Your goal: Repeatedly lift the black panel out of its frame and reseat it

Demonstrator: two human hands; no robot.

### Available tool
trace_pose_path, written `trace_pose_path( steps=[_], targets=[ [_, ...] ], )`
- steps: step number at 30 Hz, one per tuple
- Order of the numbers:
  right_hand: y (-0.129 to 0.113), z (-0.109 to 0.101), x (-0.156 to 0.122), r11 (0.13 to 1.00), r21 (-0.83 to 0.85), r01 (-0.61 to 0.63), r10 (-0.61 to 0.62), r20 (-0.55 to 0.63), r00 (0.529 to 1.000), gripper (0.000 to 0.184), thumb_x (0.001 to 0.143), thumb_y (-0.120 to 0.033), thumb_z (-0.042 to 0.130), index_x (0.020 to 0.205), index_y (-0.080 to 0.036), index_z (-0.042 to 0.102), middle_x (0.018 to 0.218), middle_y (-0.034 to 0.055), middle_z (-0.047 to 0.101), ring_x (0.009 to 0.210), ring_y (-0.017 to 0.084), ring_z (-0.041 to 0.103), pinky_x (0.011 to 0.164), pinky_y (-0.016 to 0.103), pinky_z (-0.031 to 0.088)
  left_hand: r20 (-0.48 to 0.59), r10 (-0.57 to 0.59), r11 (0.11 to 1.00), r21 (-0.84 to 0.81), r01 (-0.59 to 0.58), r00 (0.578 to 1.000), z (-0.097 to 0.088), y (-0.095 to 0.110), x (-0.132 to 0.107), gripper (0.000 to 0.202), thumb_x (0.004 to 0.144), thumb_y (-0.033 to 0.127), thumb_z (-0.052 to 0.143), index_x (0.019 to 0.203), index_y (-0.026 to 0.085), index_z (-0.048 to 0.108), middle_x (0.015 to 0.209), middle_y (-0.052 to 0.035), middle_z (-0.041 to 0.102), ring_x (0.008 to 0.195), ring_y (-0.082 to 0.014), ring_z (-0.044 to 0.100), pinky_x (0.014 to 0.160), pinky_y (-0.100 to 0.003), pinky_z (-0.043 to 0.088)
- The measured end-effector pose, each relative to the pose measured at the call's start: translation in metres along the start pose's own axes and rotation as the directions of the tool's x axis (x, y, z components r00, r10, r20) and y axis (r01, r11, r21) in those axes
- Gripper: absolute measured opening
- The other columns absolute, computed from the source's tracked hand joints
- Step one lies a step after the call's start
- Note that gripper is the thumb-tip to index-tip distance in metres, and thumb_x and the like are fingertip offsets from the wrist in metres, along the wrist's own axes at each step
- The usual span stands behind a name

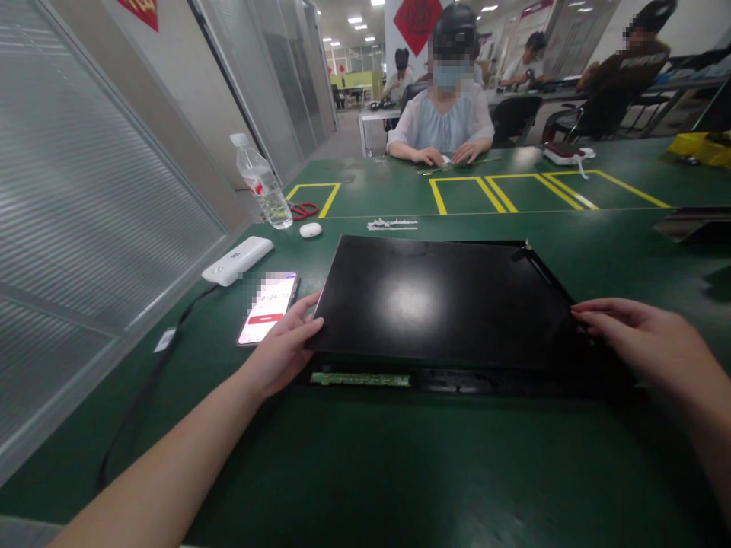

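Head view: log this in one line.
left hand: holds panel by left edge; right hand: at right edge; phone: beside left hand

Phone (268, 307) screen: digits "24" and "12" legible, rest pixelated; writing on its red bar (266, 319) too small. Red diamond sign (417, 24) on white pillar (391, 47): character unclear. Bottle label (256, 186), dark shirt (638, 70) lettering: unreadable.

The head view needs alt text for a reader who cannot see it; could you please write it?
The left hand grips the left edge of a black panel over a black frame on a green table; the right hand is at the right side. To the left are a phone and bottle; a co-worker sits opposite.
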State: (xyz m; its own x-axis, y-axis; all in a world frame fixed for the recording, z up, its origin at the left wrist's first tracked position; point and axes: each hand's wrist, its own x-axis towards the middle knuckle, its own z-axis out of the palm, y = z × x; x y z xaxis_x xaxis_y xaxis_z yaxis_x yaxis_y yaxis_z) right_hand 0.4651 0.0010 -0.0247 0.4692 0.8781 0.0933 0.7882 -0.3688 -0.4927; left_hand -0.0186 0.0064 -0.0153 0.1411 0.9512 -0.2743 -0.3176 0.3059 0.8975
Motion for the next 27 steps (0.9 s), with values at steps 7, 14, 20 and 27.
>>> trace_pose_path(
  steps=[7, 14, 20, 27],
  targets=[
    [-0.018, -0.008, -0.007, 0.978, 0.008, -0.21, 0.208, 0.102, 0.973, 0.046, 0.062, -0.054, 0.056, 0.092, -0.028, 0.081, 0.082, 0.0057, 0.076, 0.078, 0.028, 0.068, 0.062, 0.038, 0.045, 0.001, 0.004, 1.0, 0.022, -0.004, 1.0, 0.003, 0.003, -0.002, 0.056, 0.078, 0.016, 0.087, 0.131, 0.023, 0.068, 0.098, -0.0036, 0.083, 0.086, -0.0214, 0.079, 0.071, -0.025, 0.061],
    [-0.015, -0.008, -0.005, 0.99, 0.047, -0.132, 0.13, 0.042, 0.991, 0.041, 0.057, -0.056, 0.057, 0.078, -0.029, 0.08, 0.072, 0.0056, 0.075, 0.069, 0.03, 0.068, 0.059, 0.04, 0.045, 0.008, 0.01, 1.0, 0.027, -0.01, 1.0, 0.002, 0.002, -0.002, 0.058, 0.078, 0.016, 0.087, 0.132, 0.022, 0.067, 0.099, -0.0045, 0.082, 0.085, -0.0212, 0.078, 0.07, -0.025, 0.061],
    [-0.013, -0.006, -0.005, 0.983, 0.027, -0.184, 0.181, 0.089, 0.98, 0.05, 0.058, -0.058, 0.057, 0.09, -0.028, 0.081, 0.081, 0.0048, 0.076, 0.073, 0.028, 0.067, 0.064, 0.041, 0.046, -0.015, 0.011, 0.998, 0.055, -0.01, 1.0, 0.003, 0.001, -0.002, 0.053, 0.08, 0.016, 0.085, 0.13, 0.023, 0.068, 0.101, -0.0047, 0.082, 0.084, -0.0215, 0.078, 0.07, -0.026, 0.061],
    [-0.007, -0.003, -0.004, 0.985, 0.05, -0.166, 0.161, 0.086, 0.983, 0.054, 0.056, -0.061, 0.057, 0.091, -0.029, 0.081, 0.08, 0.0039, 0.076, 0.077, 0.03, 0.067, 0.068, 0.042, 0.046, -0.007, 0.019, 0.999, 0.041, -0.018, 1.0, 0.006, 0.002, -0.003, 0.053, 0.077, 0.015, 0.087, 0.126, 0.021, 0.068, 0.093, -0.0033, 0.082, 0.081, -0.0204, 0.078, 0.069, -0.024, 0.06]
  ],
)
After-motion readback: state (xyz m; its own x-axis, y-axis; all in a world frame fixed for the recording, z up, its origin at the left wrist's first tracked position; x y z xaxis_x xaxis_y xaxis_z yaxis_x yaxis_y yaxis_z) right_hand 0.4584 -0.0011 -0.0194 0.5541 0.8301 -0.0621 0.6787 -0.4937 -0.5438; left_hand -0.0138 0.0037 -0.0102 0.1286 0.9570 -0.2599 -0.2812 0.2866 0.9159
